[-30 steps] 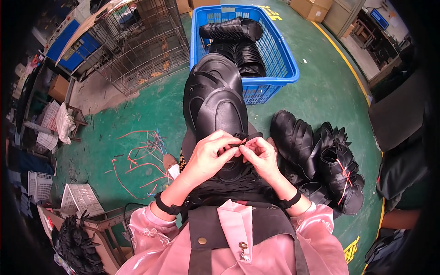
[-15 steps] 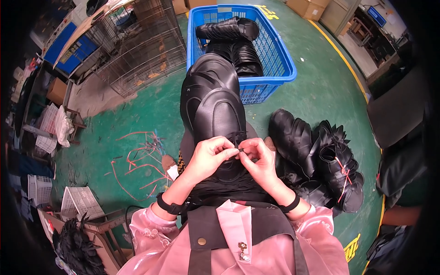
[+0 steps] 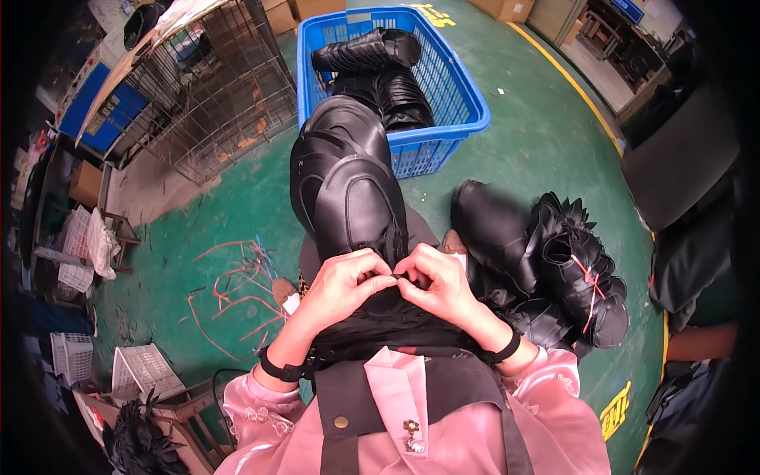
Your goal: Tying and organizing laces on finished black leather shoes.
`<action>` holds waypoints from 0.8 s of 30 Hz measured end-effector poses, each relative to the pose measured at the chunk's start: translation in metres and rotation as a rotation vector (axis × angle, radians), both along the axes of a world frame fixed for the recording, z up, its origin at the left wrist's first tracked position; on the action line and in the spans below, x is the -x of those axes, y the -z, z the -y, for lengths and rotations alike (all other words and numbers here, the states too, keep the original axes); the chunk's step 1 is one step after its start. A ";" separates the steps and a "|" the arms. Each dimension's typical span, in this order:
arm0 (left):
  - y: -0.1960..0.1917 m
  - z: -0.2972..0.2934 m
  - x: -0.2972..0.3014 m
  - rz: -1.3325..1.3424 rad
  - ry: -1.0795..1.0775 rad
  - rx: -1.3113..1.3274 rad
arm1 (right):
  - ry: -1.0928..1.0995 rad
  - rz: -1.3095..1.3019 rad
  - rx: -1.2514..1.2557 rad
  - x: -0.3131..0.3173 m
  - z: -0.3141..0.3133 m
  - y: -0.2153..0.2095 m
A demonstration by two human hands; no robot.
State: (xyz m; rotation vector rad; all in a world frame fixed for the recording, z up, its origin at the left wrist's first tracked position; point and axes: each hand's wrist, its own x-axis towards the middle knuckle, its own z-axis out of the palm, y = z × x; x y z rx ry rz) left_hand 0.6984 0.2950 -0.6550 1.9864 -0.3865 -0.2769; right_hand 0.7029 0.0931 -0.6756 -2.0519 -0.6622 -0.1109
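A thick stack of black leather shoe uppers (image 3: 358,198) lies across my lap, with smooth rounded toes pointing away from me. At the stack's near end, my left hand (image 3: 342,286) is closed in a pinch with thumb and forefinger. My right hand (image 3: 440,286) pinches just opposite, and the two sets of fingertips almost meet. Between them is a thin black lace, mostly hidden by the fingers. Both wrists rest low above the dark apron (image 3: 467,388) and the loose black material on my lap.
Beyond the stack stands a blue plastic basket (image 3: 471,133) holding bundles of black uppers. More bundled uppers (image 3: 495,237) lie on the floor at right, one tied with red cord (image 3: 588,279). Loose red strings (image 3: 229,293) litter the green floor at left, near a wire cage (image 3: 214,95).
The view has shifted slightly, so the basket and stack sit further left. My hands keep pinching at the near end of the stack, with the right fingers now bent more and raised.
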 end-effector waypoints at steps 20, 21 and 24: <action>0.016 -0.006 0.002 -0.018 0.005 0.107 | -0.094 -0.868 -0.466 0.000 0.009 0.019; 0.015 -0.006 0.002 -0.026 0.005 0.097 | -0.083 -0.842 -0.448 0.001 0.009 0.017; 0.018 -0.006 0.002 -0.016 0.000 0.108 | -0.181 -1.071 -0.620 0.001 0.010 0.012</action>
